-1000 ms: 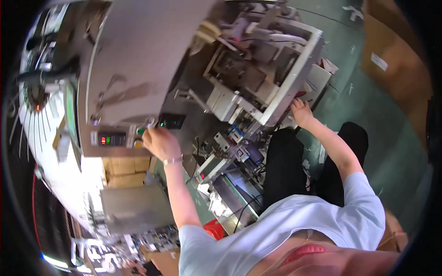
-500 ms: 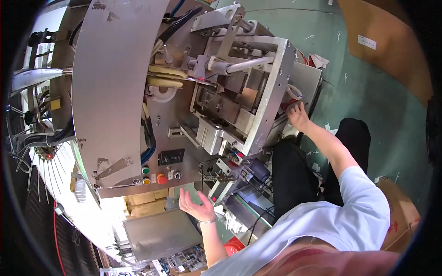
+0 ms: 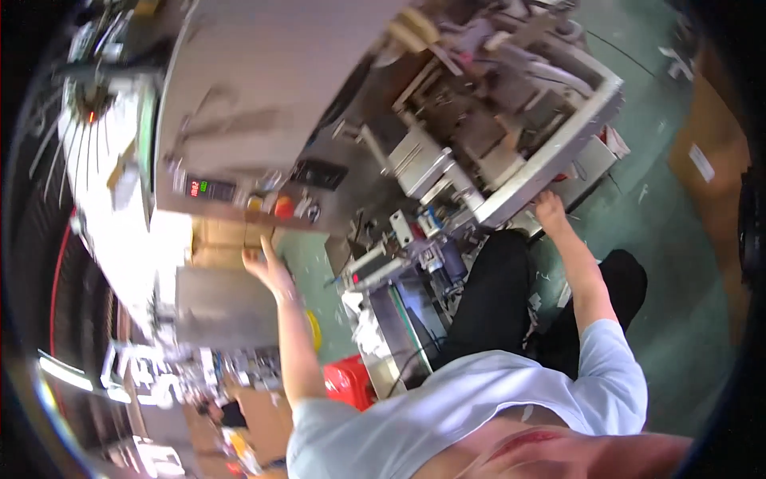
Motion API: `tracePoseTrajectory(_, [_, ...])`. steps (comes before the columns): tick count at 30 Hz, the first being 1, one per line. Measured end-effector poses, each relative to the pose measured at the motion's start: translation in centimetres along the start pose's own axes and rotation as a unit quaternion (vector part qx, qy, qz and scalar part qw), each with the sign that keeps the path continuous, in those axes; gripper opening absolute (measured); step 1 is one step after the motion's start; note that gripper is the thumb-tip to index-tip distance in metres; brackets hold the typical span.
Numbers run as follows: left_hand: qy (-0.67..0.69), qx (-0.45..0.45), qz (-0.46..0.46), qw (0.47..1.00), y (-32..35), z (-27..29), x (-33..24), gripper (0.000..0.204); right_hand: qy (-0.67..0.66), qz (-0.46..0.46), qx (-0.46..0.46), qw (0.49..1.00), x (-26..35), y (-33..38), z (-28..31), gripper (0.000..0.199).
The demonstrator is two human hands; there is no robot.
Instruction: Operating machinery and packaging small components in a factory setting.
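Observation:
My left hand (image 3: 274,271) is raised below the edge of the machine's metal cabinet (image 3: 263,96). Its fingers are apart, and nothing is in it. Close above it are the panel's yellow button, red button (image 3: 283,207) and lit digital display (image 3: 209,188). My right hand (image 3: 550,211) reaches past the corner of the machine's open metal frame (image 3: 550,160). Its fingertips are blurred and partly hidden beside a low grey surface (image 3: 589,172); whether they hold anything does not show. Inside the frame sit metal blocks and rods.
Below the frame, a motor and brackets (image 3: 431,251) stand close to my knees. A red container (image 3: 349,382) is on the floor at lower left of centre. Large brown cardboard (image 3: 710,160) stands at the right, and white scraps lie on the green floor.
My view has swung, so the machine appears tilted and shifted. My left arm is stretched further out, with its hand under the button panel. My right hand is still beyond the frame's corner.

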State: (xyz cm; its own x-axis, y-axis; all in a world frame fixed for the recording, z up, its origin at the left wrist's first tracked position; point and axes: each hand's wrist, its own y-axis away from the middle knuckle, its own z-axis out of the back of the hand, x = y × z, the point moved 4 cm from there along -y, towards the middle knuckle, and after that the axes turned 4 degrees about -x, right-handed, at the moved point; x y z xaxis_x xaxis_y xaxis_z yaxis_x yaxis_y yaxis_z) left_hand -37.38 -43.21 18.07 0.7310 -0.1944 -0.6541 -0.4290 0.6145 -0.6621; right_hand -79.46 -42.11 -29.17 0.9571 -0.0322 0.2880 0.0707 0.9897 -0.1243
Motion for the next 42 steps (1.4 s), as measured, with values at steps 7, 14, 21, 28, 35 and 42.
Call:
tracePoseTrajectory(7, [0.204,0.106,-0.012,0.973,-6.2,-4.6,0.8,0.054,-0.104,-0.097,0.022,0.990,-4.2,4.7,6.0,0.021])
tracePoseTrajectory(14, [0.250,0.155,0.080,0.952,-6.1,-5.1,-0.1,0.030,-0.266,-0.234,0.030,0.934,-4.7,11.1,12.0,0.017])
tracePoseTrajectory(21, [0.210,0.105,0.134,0.963,-5.4,-5.4,-1.6,0.030,-0.307,-0.253,0.020,0.917,-4.6,12.7,13.9,0.019])
tracePoseTrajectory(28, [0.277,0.153,0.148,0.937,-7.9,-5.3,1.3,0.032,-0.291,-0.186,0.050,0.937,-4.9,14.8,16.9,0.020])
tracePoseTrajectory(35, [0.275,0.129,0.126,0.944,-6.8,-5.1,0.7,0.034,-0.596,-0.053,-0.097,0.795,-2.7,19.7,33.0,0.030])
tracePoseTrajectory(42, [0.283,0.108,0.118,0.946,-5.1,-5.8,-1.3,0.027,-0.349,0.013,-0.263,0.900,-1.9,18.3,43.5,0.039])
